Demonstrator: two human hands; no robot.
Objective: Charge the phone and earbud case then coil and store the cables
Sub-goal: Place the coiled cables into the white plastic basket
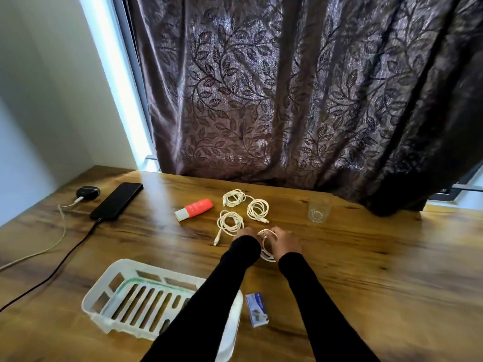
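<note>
Glossy wooden table — white plastic basket

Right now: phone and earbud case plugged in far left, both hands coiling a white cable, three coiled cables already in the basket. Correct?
Not quite. The head view shows the three coiled cables lying on the table, beyond the hands, not in the white basket. The rest holds: phone and earbud case plugged in, both hands on a white cable.

Both your arms reach forward from the near edge in black sleeves, converging toward the middle. Your left hand is mostly hidden past its cuff, knuckles up, fingers curled downward. Your right hand sits just right of it, fingers bent inward, pinching a white cable loop between the two hands.
</note>
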